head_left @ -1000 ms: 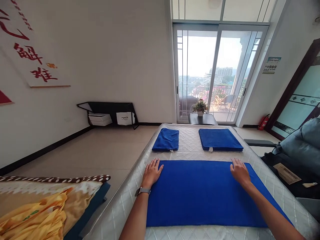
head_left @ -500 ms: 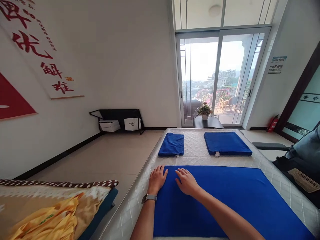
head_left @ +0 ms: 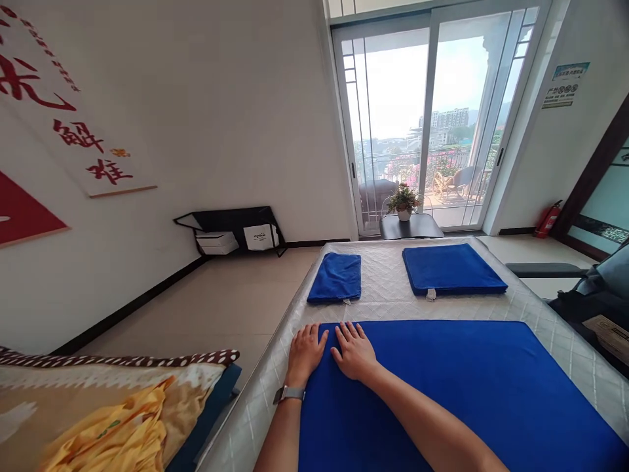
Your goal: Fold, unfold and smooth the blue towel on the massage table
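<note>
A blue cloth (head_left: 442, 387) lies spread flat over the near part of a white quilted mattress (head_left: 381, 275). My left hand (head_left: 305, 351) rests at the cloth's far left corner, palm down across its left edge, with a watch on the wrist. Just to its right, my right hand (head_left: 354, 352) lies flat on the cloth near its far edge, fingers stretched out. Neither hand grips anything. Beyond them on the mattress are a small folded blue cloth (head_left: 337, 278) at left and a larger folded blue cloth (head_left: 453, 269) at right, each with a white tag.
At lower left, a yellow cloth (head_left: 115, 426) lies on patterned bedding (head_left: 196, 393). A black rack (head_left: 230, 226) with white boxes stands by the wall. Past the mattress, a potted plant (head_left: 403, 202) sits on a chair (head_left: 411, 227). Dark bags (head_left: 590, 295) are at right.
My right hand has moved slightly left, closer to my left hand, and settled flat on the cloth. The view has tilted down a little. The cloths look the same.
</note>
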### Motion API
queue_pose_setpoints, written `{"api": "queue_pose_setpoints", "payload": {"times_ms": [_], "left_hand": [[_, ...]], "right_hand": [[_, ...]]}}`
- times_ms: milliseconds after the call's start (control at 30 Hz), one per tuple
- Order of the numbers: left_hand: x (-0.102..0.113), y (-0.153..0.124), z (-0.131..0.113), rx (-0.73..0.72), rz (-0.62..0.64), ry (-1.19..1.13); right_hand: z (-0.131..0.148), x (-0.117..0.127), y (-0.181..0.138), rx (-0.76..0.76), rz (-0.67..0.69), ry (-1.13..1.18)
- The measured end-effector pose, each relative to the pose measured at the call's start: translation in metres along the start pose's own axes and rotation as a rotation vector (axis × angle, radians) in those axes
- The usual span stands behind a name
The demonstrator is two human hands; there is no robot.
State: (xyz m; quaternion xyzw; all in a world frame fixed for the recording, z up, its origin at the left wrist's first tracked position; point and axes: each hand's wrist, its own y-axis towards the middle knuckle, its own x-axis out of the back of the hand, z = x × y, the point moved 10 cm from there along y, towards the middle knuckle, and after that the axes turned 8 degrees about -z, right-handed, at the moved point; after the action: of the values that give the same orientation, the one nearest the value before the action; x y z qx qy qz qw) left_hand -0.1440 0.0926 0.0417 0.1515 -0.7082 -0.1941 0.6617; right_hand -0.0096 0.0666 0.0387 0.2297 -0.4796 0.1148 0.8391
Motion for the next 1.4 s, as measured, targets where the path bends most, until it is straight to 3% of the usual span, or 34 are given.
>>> {"api": "queue_pose_setpoints", "payload": {"times_ms": [333, 567, 767, 1000, 1167, 1400], "left_hand": [[0.010, 0.003, -0.001, 0.004, -0.062, -0.066], [0.023, 0.007, -0.004, -0.010, -0.196, -0.088], [0.009, 0.002, -0.005, 0.030, -0.096, -0.119], [0.010, 0.001, 0.000, 0.092, -0.087, -0.168], [0.012, 0.001, 0.000, 0.094, -0.089, -0.183], [0.009, 0.000, 0.001, 0.079, -0.080, -0.154]], "right_hand": [[0.001, 0.004, -0.001, -0.001, -0.019, 0.008], [0.002, 0.002, -0.001, 0.000, -0.004, -0.040], [0.003, 0.002, -0.001, -0.018, 0.014, -0.066], [0.004, 0.004, -0.006, -0.030, 0.024, -0.092], [-0.018, 0.011, -0.019, -0.067, 0.064, -0.105], [-0.090, 0.054, -0.061, -0.210, 0.073, -0.193]]}}
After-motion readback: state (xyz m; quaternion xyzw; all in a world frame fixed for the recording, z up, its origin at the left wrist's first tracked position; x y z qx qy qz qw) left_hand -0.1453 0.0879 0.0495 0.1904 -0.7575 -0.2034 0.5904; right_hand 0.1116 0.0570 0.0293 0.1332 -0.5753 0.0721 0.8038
